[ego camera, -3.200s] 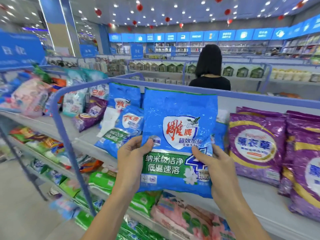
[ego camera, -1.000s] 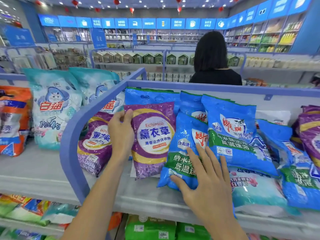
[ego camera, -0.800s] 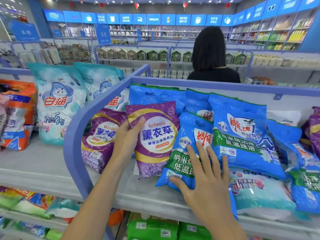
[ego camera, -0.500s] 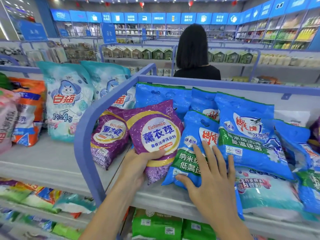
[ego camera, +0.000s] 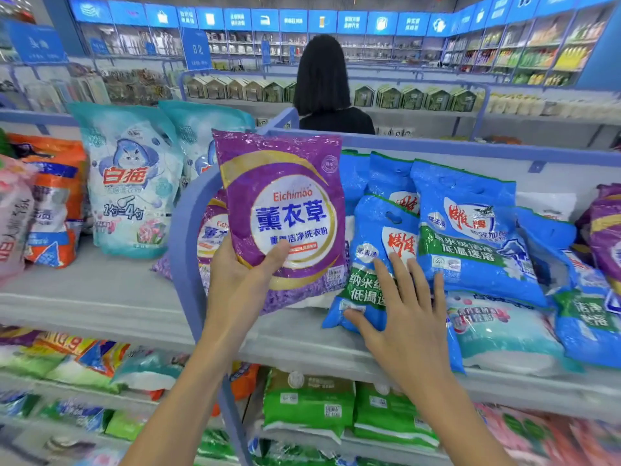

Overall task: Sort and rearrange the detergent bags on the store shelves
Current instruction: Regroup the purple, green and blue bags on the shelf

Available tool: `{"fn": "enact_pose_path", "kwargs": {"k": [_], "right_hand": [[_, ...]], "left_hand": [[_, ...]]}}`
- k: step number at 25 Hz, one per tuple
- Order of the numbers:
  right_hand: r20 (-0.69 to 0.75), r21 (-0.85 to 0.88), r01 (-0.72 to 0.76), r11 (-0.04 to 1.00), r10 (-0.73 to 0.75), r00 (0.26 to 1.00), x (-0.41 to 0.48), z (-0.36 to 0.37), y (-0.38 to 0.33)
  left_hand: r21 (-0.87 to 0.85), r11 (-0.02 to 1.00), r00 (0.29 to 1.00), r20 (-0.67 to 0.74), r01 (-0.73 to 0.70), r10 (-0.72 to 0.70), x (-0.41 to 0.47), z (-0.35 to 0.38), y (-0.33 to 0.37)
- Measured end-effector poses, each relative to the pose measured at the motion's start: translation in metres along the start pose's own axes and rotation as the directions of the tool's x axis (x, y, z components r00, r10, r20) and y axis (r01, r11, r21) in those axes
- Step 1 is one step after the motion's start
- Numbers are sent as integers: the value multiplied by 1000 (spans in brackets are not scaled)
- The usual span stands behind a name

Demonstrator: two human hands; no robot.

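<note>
My left hand (ego camera: 240, 274) grips the lower left corner of a purple Eichimoo detergent bag (ego camera: 285, 210) and holds it upright above the grey shelf (ego camera: 295, 334). A second purple bag (ego camera: 210, 237) lies behind it, mostly hidden. My right hand (ego camera: 403, 317) rests flat, fingers spread, on a blue detergent bag (ego camera: 373, 257) leaning at the shelf front. More blue bags (ego camera: 470, 230) lean to its right, over a pale turquoise bag (ego camera: 497, 331).
A blue rail (ego camera: 184, 237) divides this shelf from the left section with teal cat-logo bags (ego camera: 131, 183) and orange bags (ego camera: 53, 196). Green bags (ego camera: 309, 401) fill the lower shelf. A person in black (ego camera: 322, 85) stands behind the shelf. Purple bags (ego camera: 605, 230) sit at far right.
My left hand took hold of the purple bag at its bottom and lifted it off the shelf to upright. My right hand stayed pressed on the blue bag.
</note>
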State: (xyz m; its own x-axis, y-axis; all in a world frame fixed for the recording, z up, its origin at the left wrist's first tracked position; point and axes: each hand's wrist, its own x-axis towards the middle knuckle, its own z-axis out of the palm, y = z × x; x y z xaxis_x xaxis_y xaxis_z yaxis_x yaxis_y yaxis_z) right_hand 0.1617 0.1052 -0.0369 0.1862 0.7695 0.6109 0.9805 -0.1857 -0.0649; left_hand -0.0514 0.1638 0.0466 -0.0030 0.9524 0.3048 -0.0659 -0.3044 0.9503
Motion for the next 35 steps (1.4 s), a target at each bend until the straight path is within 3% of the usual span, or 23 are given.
{"fn": "enact_pose_path", "kwargs": {"k": [5,13,18,20,22,26,29,32,35], "right_hand": [[62,46,12,999,-15,998,-15,-2,-1],[158,327,-49,944,-4,987,-42,-30,-23],[278,403,-28,915,-94,956,-83,-58,-93],[223,434,31,900,-141,965,-96,-71,-131],[150,509,74,858,-172,974,-100,-80,-173],[277,643,-6,765,-226,934,-72,-67,-252],[378,607,-130,784,-142,915,-34,-30,-303],[410,526,-365,768,147,900,15,12,-330],[458,404,-649,645,472,754,67,37,-333]], "left_hand": [[130,989,997,-45,-63,69,-50,-19,14],[89,989,992,-42,121,-117,-127,-82,17],[-59,972,950,-203,229,-236,-141,-155,-1],[-77,970,935,-257,230,-243,-137,-187,-2],[-72,974,937,-266,217,-228,-124,-221,-1],[-25,976,949,-226,218,-218,-80,-284,-2],[-10,980,967,-161,199,-198,-38,-328,-6],[-26,981,972,-135,192,-194,-3,-363,-13],[-35,980,977,-84,195,-198,21,-385,-17]]}}
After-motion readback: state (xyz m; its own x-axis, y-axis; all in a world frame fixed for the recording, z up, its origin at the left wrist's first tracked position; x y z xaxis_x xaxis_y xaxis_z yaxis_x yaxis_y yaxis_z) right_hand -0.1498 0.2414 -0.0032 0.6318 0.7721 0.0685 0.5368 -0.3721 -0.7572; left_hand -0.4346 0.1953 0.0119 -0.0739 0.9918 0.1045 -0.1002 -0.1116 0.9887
